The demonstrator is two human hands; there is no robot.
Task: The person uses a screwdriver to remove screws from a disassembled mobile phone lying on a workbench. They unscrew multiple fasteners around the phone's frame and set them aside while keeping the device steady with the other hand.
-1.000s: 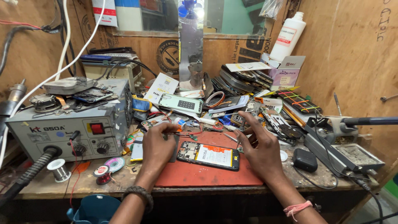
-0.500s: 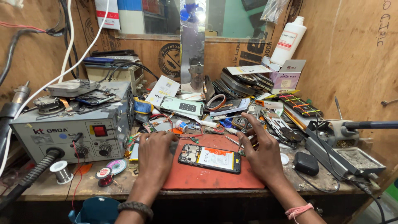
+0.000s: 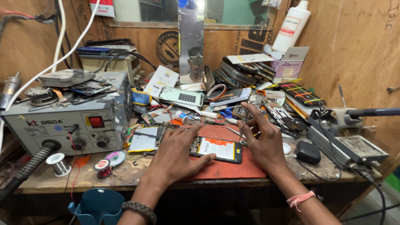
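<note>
Here, at the counter's (image 3: 62, 177) front edge, an opened phone (image 3: 216, 149) lies on a red mat (image 3: 233, 168) between both hands. The left hand (image 3: 175, 156) rests flat, fingers spread, thumb touching the phone's near edge. The right hand (image 3: 262, 139) hovers just right of it, fingers loosely curled, grasping nothing I can make out. Behind, an open cardboard box (image 3: 287, 62) stands among stacked phone parts.

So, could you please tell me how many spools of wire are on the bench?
2: a silver spool and a red spool, both below the grey rework station, left of the left hand. Clutter may hide others.
</note>
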